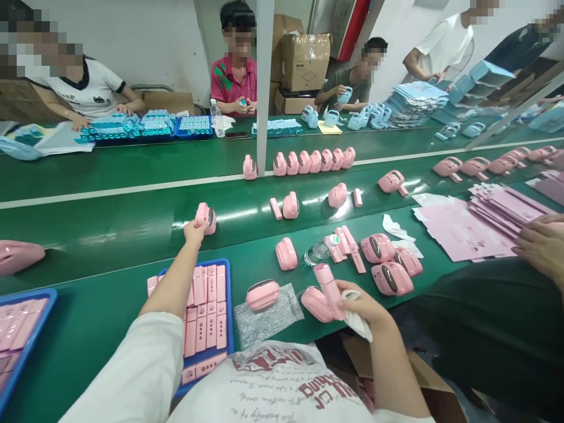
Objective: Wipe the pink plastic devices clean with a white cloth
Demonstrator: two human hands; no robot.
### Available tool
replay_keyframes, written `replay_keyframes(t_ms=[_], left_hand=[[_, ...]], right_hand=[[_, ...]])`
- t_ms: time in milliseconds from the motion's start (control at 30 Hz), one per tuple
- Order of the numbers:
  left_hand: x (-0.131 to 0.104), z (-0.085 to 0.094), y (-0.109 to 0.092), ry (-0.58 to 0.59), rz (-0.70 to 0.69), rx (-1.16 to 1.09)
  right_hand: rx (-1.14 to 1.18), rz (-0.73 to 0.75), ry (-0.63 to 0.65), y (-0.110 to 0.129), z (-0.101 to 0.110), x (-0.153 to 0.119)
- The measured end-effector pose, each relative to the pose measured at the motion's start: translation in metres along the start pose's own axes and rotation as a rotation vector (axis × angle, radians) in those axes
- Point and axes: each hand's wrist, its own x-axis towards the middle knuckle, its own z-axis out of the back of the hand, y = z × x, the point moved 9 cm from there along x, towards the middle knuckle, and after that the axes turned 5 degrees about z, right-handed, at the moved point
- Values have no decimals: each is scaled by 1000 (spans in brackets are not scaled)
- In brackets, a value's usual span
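My left hand [195, 232] is closed around a pink handled device [208, 218] with a dark oval front panel, on the green conveyor belt. My right hand [363, 304] grips a pink stick-shaped handset [328, 288] together with a white cloth [358, 320]. Just behind that handset, another pink device [315, 304] lies on the green table. To its left, a pink device [263, 295] rests on a sheet of bubble wrap [268, 317]. A blue tray [228, 294] full of pink handsets [211, 323] sits beneath my left forearm.
A clear bottle [317, 252] lies beside loose pink handsets [348, 247]. Several pink devices [392, 278] stand to the right, near pink flat cartons [462, 229] and a co-worker's hand [544, 247]. A white post [264, 88] rises beyond the belt; people handle blue parts across it.
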Motion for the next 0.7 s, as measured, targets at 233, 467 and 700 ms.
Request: replay_keyframes(t_ms=[233,467,700], left_hand=[[12,0,25,-17,27,-67],[-68,6,23,177,-98,-71],[-254,-55,42,816,-291,-15]], right_hand=[[-307,-29,91,45,-112,153],[-264,-43,-88,51,-157,267],[-114,183,-164,68,-166,292]])
